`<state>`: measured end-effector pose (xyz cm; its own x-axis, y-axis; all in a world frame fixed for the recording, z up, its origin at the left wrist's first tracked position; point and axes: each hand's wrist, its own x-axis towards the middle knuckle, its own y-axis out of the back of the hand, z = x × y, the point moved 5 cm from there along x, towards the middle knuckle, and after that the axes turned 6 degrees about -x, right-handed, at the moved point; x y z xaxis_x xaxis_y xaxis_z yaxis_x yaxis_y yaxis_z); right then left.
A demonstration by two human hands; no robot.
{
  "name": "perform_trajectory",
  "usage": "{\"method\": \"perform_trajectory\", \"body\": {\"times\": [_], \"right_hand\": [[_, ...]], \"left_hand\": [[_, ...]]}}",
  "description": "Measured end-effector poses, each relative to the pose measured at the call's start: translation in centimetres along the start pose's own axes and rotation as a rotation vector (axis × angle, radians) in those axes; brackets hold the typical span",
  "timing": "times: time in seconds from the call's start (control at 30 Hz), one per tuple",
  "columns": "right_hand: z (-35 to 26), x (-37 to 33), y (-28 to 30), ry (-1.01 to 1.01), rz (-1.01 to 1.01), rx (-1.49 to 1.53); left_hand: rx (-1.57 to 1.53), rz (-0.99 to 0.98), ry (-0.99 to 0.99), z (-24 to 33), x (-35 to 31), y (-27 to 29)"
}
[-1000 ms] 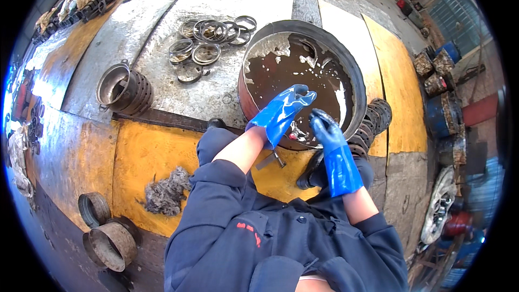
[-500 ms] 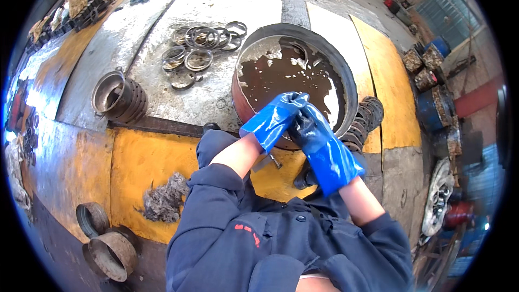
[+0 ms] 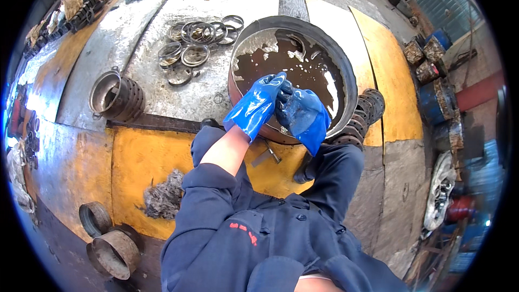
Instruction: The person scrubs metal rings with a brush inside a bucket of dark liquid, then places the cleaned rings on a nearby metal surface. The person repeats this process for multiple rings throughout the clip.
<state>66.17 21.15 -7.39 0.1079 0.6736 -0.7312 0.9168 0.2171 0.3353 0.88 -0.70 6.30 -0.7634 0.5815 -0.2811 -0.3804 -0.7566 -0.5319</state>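
Observation:
My left hand [image 3: 258, 96], in a shiny blue rubber glove, is closed on the dark finger end of a second blue rubber glove [image 3: 307, 119]. That second glove hangs loose with its cuff down to the right, and no forearm comes out of it. Both are over the near rim of a large round tub [image 3: 233, 89] of dark brown liquid with pale froth patches. My right hand and forearm are out of view. Below the tub, between my legs, a small metal tool [image 3: 273, 151] with a rod-like part lies on the yellow board.
Several metal rings [image 3: 201, 33] lie left of the tub. Farther left stands a ribbed metal cylinder [image 3: 116, 94]. A stack of slotted dark rings [image 3: 363, 119] leans by the tub's right side. Grey fibre waste [image 3: 164, 194] and metal sleeves [image 3: 113, 254] lie at lower left.
My right forearm has left the picture, and its glove has come off and stays in my left hand. My left hand has moved slightly left and up.

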Motion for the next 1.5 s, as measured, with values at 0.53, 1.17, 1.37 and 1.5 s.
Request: {"method": "perform_trajectory", "body": {"times": [0.53, 1.17, 1.37, 1.5], "right_hand": [[-5.9, -2.4, -10.3, 0.165, -0.235, 0.095], [-7.1, -2.8, -12.5, 0.183, -0.274, 0.091], [-7.7, -3.1, -13.6, 0.193, -0.291, 0.106], [-7.8, -3.4, -14.1, 0.198, -0.309, 0.112]], "left_hand": [[0.029, 0.009, 0.013, -0.7, 1.2, 0.7], [0.022, 0.033, -0.028, 0.5, 0.4, 0.9], [0.063, 0.015, 0.009, -0.2, 1.7, 1.5], [0.015, 0.075, 0.004, -0.3, 1.8, 1.8]]}}
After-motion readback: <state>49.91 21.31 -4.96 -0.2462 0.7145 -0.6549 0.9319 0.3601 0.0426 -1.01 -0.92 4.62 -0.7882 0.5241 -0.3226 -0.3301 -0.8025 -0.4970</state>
